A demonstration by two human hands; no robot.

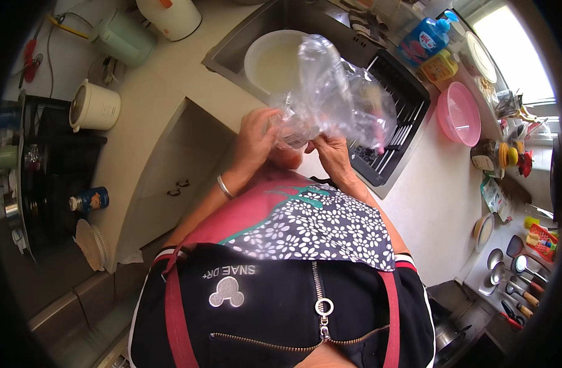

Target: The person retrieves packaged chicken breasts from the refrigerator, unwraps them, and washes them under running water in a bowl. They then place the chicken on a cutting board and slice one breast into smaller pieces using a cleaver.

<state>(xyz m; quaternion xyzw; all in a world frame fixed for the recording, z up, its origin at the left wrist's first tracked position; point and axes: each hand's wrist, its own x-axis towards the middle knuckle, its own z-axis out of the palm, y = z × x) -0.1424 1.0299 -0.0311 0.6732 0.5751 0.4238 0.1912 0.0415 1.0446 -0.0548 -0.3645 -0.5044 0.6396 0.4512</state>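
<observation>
Both hands are raised in front of the apron, at the near edge of the sink. My left hand (258, 138), with a metal bangle on its wrist, grips the gathered lower end of a clear plastic bag (327, 78). The fingers of my right hand (331, 154) pinch the same bag a little to the right. Crumpled and puffed out, the bag covers part of a white bowl (253, 62) holding cloudy, pale liquid. A rounded orange-red item (285, 158) shows below my left fingers; I cannot tell what it is.
The bowl stands in a steel sink (230, 43), with a black dish rack (400, 133) at its right. A pink basin (459, 115), a blue soap bottle (423, 41) and jars line the right wall. On the left counter are a cream pot (96, 108) and a green kettle (124, 39).
</observation>
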